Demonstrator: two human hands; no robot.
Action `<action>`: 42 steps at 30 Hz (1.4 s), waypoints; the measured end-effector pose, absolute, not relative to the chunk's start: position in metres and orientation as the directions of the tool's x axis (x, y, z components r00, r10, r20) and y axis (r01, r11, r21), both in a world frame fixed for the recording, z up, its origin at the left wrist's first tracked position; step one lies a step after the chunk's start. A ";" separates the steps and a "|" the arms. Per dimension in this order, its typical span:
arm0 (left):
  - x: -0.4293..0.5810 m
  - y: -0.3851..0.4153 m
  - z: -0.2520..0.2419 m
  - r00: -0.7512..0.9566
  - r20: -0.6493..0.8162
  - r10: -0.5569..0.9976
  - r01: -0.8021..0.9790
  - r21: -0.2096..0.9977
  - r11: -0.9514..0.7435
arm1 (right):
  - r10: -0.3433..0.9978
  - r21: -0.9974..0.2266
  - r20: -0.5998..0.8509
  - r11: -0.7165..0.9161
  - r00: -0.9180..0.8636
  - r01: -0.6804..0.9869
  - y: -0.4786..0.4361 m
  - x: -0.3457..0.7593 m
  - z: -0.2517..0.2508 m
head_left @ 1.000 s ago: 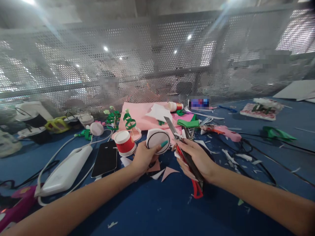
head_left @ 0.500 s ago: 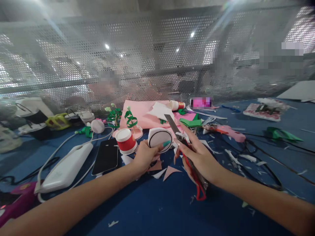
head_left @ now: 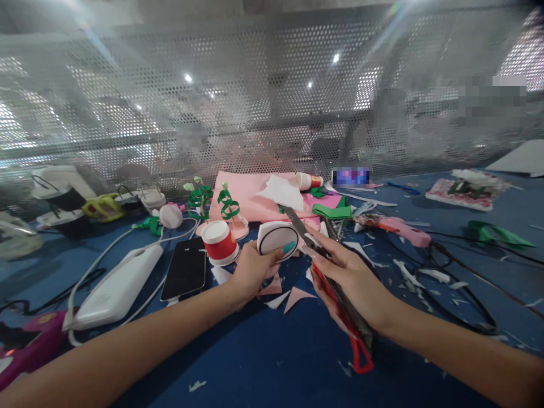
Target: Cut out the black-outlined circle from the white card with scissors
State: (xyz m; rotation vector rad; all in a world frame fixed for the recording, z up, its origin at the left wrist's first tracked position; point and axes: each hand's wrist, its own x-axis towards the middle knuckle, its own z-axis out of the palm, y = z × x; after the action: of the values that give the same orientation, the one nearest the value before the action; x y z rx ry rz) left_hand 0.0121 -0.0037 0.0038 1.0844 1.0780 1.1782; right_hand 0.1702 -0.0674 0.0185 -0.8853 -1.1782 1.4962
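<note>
My left hand (head_left: 254, 266) pinches a white paper piece (head_left: 272, 241) with a black ring outlined on it, the thumb lying on its face. In my right hand (head_left: 355, 275) is a utility knife (head_left: 338, 289) with a long grey blade and a red handle ending in a loop. The blade points up and forward, just right of the paper piece and apart from it. A red and white paper cup (head_left: 219, 243) stands upside down left of the paper. Pink and white paper scraps (head_left: 297, 297) lie below my hands.
At left are a black phone (head_left: 185, 271), a white power bank (head_left: 121, 289) with cables and a purple glue gun (head_left: 34, 343). Green spiral decorations (head_left: 228, 204) stand behind the cup near pink paper (head_left: 238, 190). A pink glue gun (head_left: 403, 229) lies right. Perforated metal (head_left: 272, 102) rises behind.
My right hand has shifted slightly right and down, and the knife's red end has swung down toward me. The left hand keeps the paper piece almost in place. The view has moved slightly.
</note>
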 end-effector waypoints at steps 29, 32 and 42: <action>0.014 -0.009 0.009 0.072 -0.030 0.997 -0.083 0.996 0.036 | 0.954 -0.921 -0.014 -0.129 -0.300 -0.368 -0.066 0.169 0.019; 0.014 -0.008 0.007 0.105 0.005 0.994 -0.084 0.996 0.004 | 0.951 -0.917 -0.021 -0.141 -0.309 -0.373 -0.066 0.170 0.018; 0.011 -0.005 0.004 0.255 0.121 0.959 0.003 0.992 -0.126 | 0.946 -0.920 -0.002 -0.129 -0.324 -0.371 -0.066 0.170 0.019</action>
State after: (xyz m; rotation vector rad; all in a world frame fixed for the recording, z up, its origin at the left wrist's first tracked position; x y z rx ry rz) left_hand 0.0109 -0.0050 0.0041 1.4247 0.9686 1.0946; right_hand 0.1699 -0.0662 0.0194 -0.7815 -1.0900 1.6540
